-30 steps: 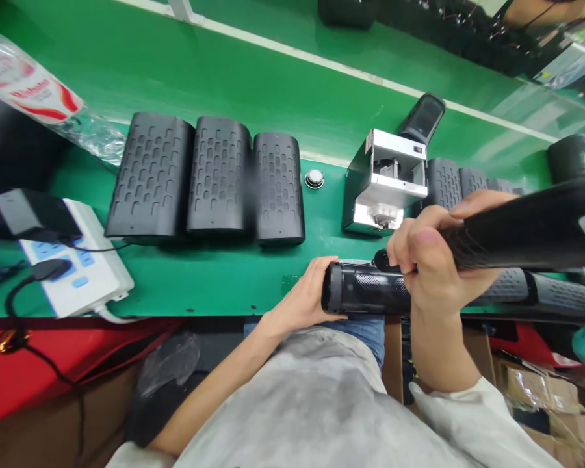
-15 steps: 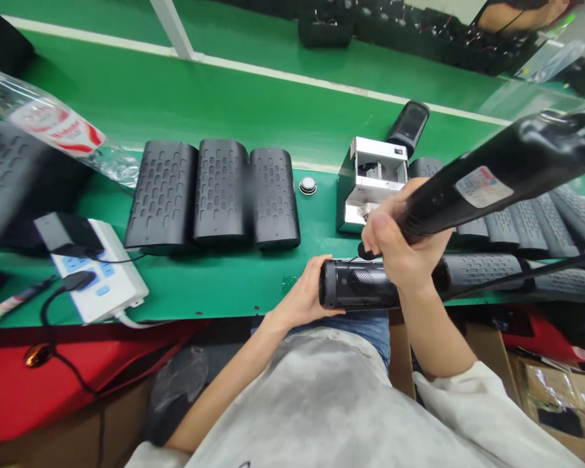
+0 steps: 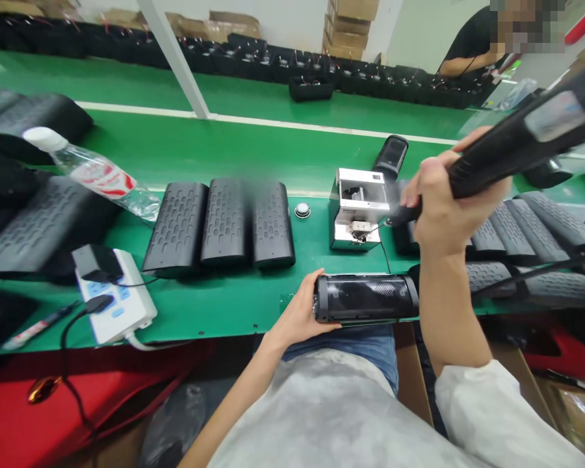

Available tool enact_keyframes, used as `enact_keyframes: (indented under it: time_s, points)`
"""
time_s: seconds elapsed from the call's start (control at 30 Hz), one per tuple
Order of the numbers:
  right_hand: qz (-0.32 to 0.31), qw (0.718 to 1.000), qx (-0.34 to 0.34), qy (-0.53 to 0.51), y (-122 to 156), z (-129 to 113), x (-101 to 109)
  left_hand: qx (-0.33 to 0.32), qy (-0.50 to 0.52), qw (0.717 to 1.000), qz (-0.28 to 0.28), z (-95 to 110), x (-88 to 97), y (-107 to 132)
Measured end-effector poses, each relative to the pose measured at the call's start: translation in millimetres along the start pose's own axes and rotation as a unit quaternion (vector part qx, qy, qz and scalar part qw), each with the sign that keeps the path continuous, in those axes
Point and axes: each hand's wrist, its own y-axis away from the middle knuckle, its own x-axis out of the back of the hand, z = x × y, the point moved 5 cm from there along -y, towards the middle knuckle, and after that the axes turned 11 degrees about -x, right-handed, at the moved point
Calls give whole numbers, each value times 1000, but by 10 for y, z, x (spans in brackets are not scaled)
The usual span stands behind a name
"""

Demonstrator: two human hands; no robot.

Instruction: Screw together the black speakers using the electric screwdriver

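Note:
At the bench's front edge, my left hand (image 3: pixel 299 309) is closed around the left end of a black speaker (image 3: pixel 365 298) with a perforated grille, lying on its side. My right hand (image 3: pixel 455 195) grips a black electric screwdriver (image 3: pixel 521 140), raised and tilted, a pale label on its body. Its lower end points left, close to the front of a silver screw feeder (image 3: pixel 358 208); whether the tip touches it I cannot make out. A small round metal-rimmed part (image 3: pixel 303 210) lies on the green bench left of the feeder.
Textured black housings (image 3: pixel 224 221) stand left of centre, with more grey ones (image 3: pixel 541 224) at right. A plastic bottle (image 3: pixel 102 179), a power strip (image 3: pixel 117 299) and a marker (image 3: pixel 39 326) lie left. Cables trail across. Another person (image 3: pixel 472 45) is across the bench.
My right hand with the electric screwdriver has moved up and right, away from above the speaker, its lower end now by the screw feeder. My left hand stays on the speaker. The view has tilted up.

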Motion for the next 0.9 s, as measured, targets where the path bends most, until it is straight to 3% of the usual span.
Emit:
enact_keyframes:
  time_s: [0.1, 0.23, 0.43, 0.57, 0.73, 0.9]
  points:
    - [-11, 1000, -13, 18, 6, 237, -4, 9, 7, 1000, -4, -10, -1, 15]
    - [-28, 998, -47, 41, 42, 349, -30, 14, 14, 1000, -7, -8, -1, 28]
    - [-5, 999, -32, 40, 23, 276, -7, 7, 17, 1000, -3, 4, 18, 27]
    - [-11, 997, -50, 60, 27, 348, -26, 5, 15, 1000, -5, 18, 23, 15]
    - [41, 993, -56, 98, 96, 420, -1, -7, 15, 1000, -7, 37, 18, -2]
    - [18, 997, -72, 24, 148, 190, 98, -18, 16, 1000, -8, 39, 15, -6]
